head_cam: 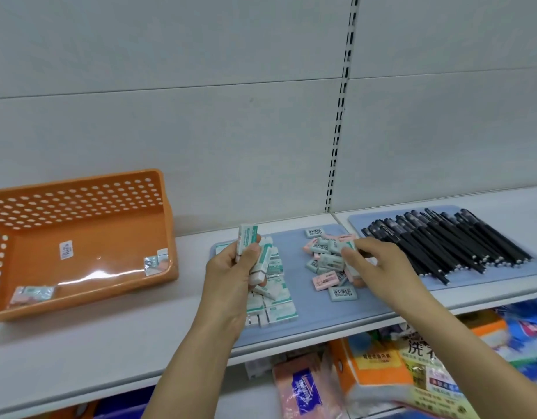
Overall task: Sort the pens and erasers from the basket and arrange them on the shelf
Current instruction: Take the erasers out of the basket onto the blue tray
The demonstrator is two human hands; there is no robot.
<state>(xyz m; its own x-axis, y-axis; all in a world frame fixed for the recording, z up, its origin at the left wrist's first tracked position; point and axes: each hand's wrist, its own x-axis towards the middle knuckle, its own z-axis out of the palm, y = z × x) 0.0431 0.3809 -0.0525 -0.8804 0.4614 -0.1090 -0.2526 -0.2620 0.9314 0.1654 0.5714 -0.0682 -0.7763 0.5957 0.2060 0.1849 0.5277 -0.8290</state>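
Several long white erasers stand nearly upright, long axes pointing up, clamped in the left hand just left of the small eraser pile. The right hand reaches into that pile, fingers seemingly pinching one. Black pens lie right of it, angled toward the wall.

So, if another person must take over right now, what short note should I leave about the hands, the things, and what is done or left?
Left hand: holds a few long white-green erasers above their rows on the blue mat.
Right hand: its grip pinches one small eraser at the loose pile of pink and green ones.
Pens: laid side by side on the right mat; looks done.
Basket: on the shelf at the left, with a few wrapped erasers in its near-left corner and right corner.
Left to do: set down the held erasers, tidy the small pile, empty the basket.
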